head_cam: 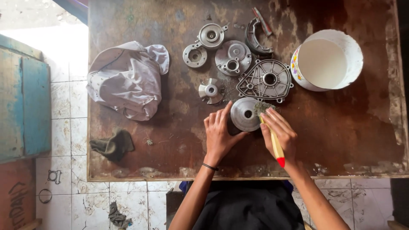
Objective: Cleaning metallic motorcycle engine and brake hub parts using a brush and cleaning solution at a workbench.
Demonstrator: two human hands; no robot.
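Where the worn, stained wooden table (341,136) meets the person's dark lap, two bare forearms reach up onto it. The left hand (219,134) lies open, fingers spread, its fingertips touching the near-left edge of a round, cone-shaped grey metal disc (243,114) with a centre hole. The right hand (279,133) is closed around a paintbrush with a pale wooden handle and red tip (276,145), whose dirty bristles rest on the disc's right edge.

Just beyond the disc lies a flat, ribbed grey metal cover plate (266,81), with a small finned metal hub (211,90) to its left. Farther back sit a round metal housing (233,57), two smaller round metal caps (194,55) and (211,35), and a curved dark metal shoe (255,36). A white plastic bucket with a flower print (326,59) stands at the far right. A crumpled white cloth (125,79) lies at the left, a small dark rag (113,145) nearer.
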